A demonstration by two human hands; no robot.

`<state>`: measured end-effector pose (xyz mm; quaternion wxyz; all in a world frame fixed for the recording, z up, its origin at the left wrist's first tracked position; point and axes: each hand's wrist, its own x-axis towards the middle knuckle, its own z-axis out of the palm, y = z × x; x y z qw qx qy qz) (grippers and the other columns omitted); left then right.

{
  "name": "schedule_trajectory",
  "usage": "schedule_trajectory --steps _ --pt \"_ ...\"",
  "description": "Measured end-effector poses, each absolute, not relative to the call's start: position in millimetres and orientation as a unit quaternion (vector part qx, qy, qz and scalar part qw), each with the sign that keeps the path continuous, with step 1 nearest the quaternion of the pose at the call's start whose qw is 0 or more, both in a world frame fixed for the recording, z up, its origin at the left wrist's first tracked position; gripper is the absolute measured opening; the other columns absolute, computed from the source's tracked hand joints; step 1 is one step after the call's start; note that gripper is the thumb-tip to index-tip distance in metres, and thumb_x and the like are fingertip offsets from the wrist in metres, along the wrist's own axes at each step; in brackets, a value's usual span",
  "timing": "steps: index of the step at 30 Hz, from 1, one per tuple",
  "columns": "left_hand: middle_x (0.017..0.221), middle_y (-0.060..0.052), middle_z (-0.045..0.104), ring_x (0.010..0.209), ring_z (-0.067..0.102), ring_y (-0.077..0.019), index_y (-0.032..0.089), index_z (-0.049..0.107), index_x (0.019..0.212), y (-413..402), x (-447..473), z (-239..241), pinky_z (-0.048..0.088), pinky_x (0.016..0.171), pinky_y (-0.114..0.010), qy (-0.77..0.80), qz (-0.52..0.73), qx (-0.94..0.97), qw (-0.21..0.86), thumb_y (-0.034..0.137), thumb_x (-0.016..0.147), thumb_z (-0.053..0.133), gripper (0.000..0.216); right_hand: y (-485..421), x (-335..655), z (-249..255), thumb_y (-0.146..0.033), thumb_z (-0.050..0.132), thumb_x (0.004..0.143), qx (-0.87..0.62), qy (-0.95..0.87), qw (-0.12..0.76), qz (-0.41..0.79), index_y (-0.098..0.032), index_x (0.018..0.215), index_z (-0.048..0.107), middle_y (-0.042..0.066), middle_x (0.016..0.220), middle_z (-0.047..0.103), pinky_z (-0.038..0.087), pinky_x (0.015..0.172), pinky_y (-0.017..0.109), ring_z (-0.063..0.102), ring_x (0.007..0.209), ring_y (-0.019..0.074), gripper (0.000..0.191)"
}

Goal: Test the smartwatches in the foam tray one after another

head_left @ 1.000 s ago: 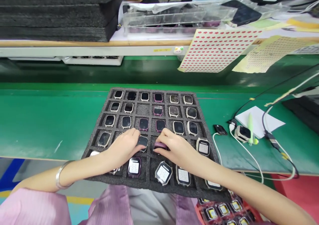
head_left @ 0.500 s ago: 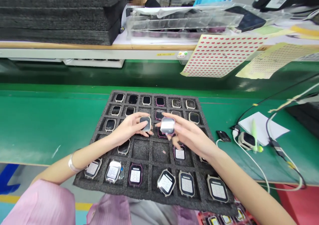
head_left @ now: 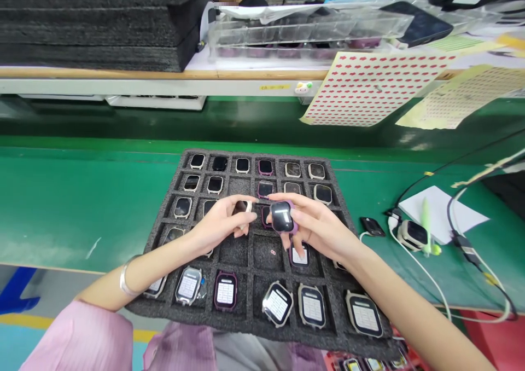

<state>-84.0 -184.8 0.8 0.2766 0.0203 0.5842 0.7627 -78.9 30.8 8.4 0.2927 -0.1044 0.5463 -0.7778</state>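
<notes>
My left hand (head_left: pixel 223 220) pinches a light-framed smartwatch case (head_left: pixel 243 208), tilted with its edge toward me. Close by on the right, my right hand (head_left: pixel 315 220) grips a purple smartwatch case (head_left: pixel 282 216), its dark glossy screen facing me. Both are held above a dark foam tray (head_left: pixel 232 250) divided into square pockets. Strapless watch cases fill many pockets; nearest me, a purple one (head_left: pixel 225 290) and a silver one (head_left: pixel 190 285) show lit white screens. One pocket holds a small pinkish ring-shaped bit (head_left: pixel 273 252). My hands partly cover the middle rows.
Thick black foam sheets (head_left: pixel 90 26) are stacked on the shelf at left, beside clear plastic trays (head_left: pixel 303 32). Sticker sheets (head_left: pixel 377 89) hang from the shelf edge. Cables, a light watch case (head_left: pixel 413 234) and white paper (head_left: pixel 443 212) lie at right. A person sits beyond the shelf.
The light-framed watch case in my left hand has turned from face-up to edge-on. In my right hand, the purple case has tilted, its bright glare giving way to a dark screen. The view shifted slightly.
</notes>
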Motion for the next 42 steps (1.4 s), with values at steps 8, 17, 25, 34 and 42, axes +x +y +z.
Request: schedule_trajectory --steps 8,17,25,34,42 --pt "0.063 0.005 0.052 0.048 0.049 -0.0089 0.018 0.051 0.115 -182 -73 2 0.038 0.046 -0.021 0.757 0.621 0.111 0.173 0.022 0.078 0.059 0.038 34 -78 25 -0.023 0.059 0.089 -0.11 0.541 0.301 -0.778 -0.021 0.126 0.055 0.01 0.102 0.065 0.057 0.047 0.021 0.069 0.065 0.0151 0.037" --pt "0.077 0.001 0.055 0.066 0.052 -0.0144 0.016 0.047 0.121 -190 -78 -9 0.041 0.062 -0.025 0.836 0.522 0.153 0.07 0.021 0.079 0.056 0.043 28 -80 11 -0.019 0.061 0.087 -0.1 0.546 0.293 -0.778 -0.02 0.125 0.056 0.01 0.101 0.066 0.057 0.051 0.024 0.07 0.067 0.017 0.039" --pt "0.091 -0.002 0.062 0.079 0.057 -0.0159 0.018 0.052 0.112 -193 -77 -11 0.043 0.074 -0.026 0.821 0.528 0.197 0.094 0.019 0.078 0.056 0.034 24 -76 7 -0.023 0.068 0.082 -0.079 0.594 0.276 -0.752 -0.013 0.121 0.06 0.0 0.062 0.063 0.058 0.052 0.025 0.07 0.056 0.0179 0.041" --pt "0.09 -0.002 0.062 0.079 0.057 -0.015 0.018 0.051 0.111 -194 -78 -9 0.043 0.074 -0.025 0.806 0.54 0.206 0.126 0.019 0.079 0.056 0.033 25 -76 6 -0.024 0.068 0.082 -0.092 0.599 0.279 -0.745 -0.013 0.12 0.061 0.001 0.066 0.065 0.058 0.052 0.026 0.07 0.055 0.0177 0.04" --pt "0.088 -0.001 0.061 0.077 0.055 -0.0149 0.018 0.051 0.11 -194 -78 -8 0.043 0.073 -0.025 0.811 0.532 0.206 0.132 0.017 0.078 0.055 0.033 27 -75 4 -0.027 0.07 0.08 -0.089 0.597 0.285 -0.744 -0.013 0.12 0.062 0.001 0.066 0.064 0.059 0.054 0.028 0.07 0.056 0.0185 0.044"
